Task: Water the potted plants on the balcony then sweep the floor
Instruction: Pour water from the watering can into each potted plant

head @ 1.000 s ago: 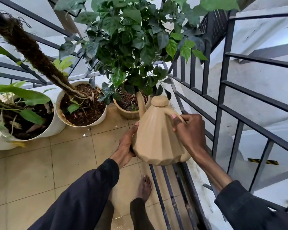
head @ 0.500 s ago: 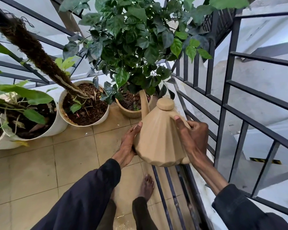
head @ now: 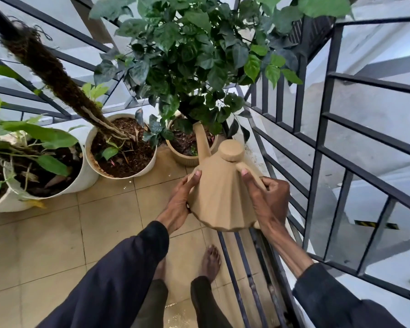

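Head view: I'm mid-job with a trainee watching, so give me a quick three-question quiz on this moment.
1. True or false: the watering can has its spout over the tan pot.
2. Fill in: the left hand presses against the can's ____.
3. The right hand grips the can's: A. lid, B. handle, C. spout.
Key: 1 true; 2 side; 3 B.

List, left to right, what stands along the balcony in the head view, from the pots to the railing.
White pot with the broad-leaved plant → white pot with the moss pole → beige ribbed pot → tan watering can → dark metal railing.
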